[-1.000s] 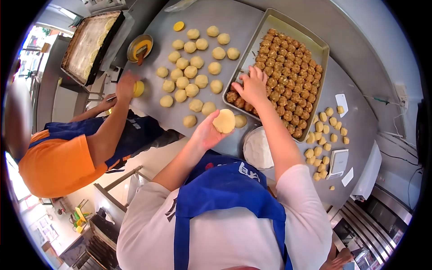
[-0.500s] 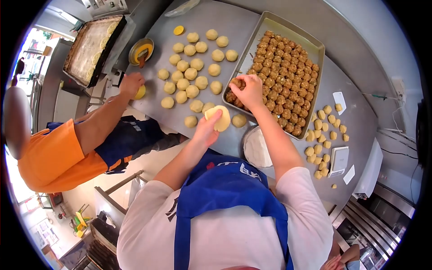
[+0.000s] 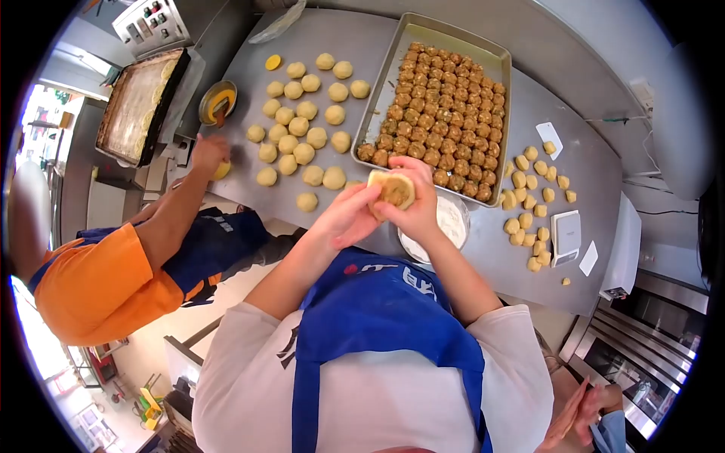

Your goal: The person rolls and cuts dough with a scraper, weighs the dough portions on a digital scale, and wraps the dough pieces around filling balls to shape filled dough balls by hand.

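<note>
My left hand (image 3: pixel 349 217) and my right hand (image 3: pixel 420 213) meet in front of my apron, both closed around a pale dough wrapper (image 3: pixel 374 178). A brown filling ball (image 3: pixel 393 192) sits inside it, its top still showing within the dough rim. Just beyond my hands is a metal tray (image 3: pixel 375 109) with rows of brown filling balls (image 3: pixel 445 113). Finished-looking round dough balls (image 3: pixel 317 137) lie spread on the steel table to the left. A bowl of white flour (image 3: pixel 449 226) stands beside my right forearm, partly covered by it.
Small dough pieces (image 3: pixel 526 198), a white scale (image 3: pixel 566 232) and white cards lie at the right. At the left, a co-worker in an orange sleeve (image 3: pixel 98 283) reaches near a bowl of yellow liquid (image 3: pixel 208 106). A dark-rimmed baking tray (image 3: pixel 136 106) is behind. Another person's hands (image 3: pixel 578 411) show at lower right.
My right hand has come from the tray to my left hand with a filling ball, which now sits in the dough wrapper. The view has shifted slightly.
</note>
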The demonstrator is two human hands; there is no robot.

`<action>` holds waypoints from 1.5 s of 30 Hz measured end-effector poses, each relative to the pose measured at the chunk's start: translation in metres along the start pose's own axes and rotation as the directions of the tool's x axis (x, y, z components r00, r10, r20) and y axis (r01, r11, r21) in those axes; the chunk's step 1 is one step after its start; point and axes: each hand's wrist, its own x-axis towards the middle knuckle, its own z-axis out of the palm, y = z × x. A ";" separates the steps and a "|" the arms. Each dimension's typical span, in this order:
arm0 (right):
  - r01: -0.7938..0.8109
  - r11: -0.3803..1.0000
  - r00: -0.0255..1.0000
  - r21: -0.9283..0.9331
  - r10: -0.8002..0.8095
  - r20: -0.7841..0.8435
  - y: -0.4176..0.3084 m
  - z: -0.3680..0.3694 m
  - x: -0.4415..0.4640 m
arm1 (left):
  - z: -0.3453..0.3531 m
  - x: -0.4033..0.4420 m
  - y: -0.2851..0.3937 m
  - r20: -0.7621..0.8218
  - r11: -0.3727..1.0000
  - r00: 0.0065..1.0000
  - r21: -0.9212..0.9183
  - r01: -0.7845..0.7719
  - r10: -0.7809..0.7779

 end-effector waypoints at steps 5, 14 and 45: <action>-0.030 0.926 0.999 0.375 0.042 -0.024 -0.021 -0.018 -0.010 | 0.013 -0.009 -0.008 0.083 0.998 0.996 0.065 0.024 -0.029; 0.047 0.978 0.970 0.203 0.003 -0.242 -0.040 -0.021 -0.018 | 0.038 -0.001 -0.038 0.024 0.965 0.972 0.118 -0.234 0.233; 0.274 0.961 0.934 -0.048 -0.277 -0.226 -0.050 -0.018 -0.003 | 0.066 -0.016 -0.038 0.139 0.945 0.968 0.225 -0.237 0.210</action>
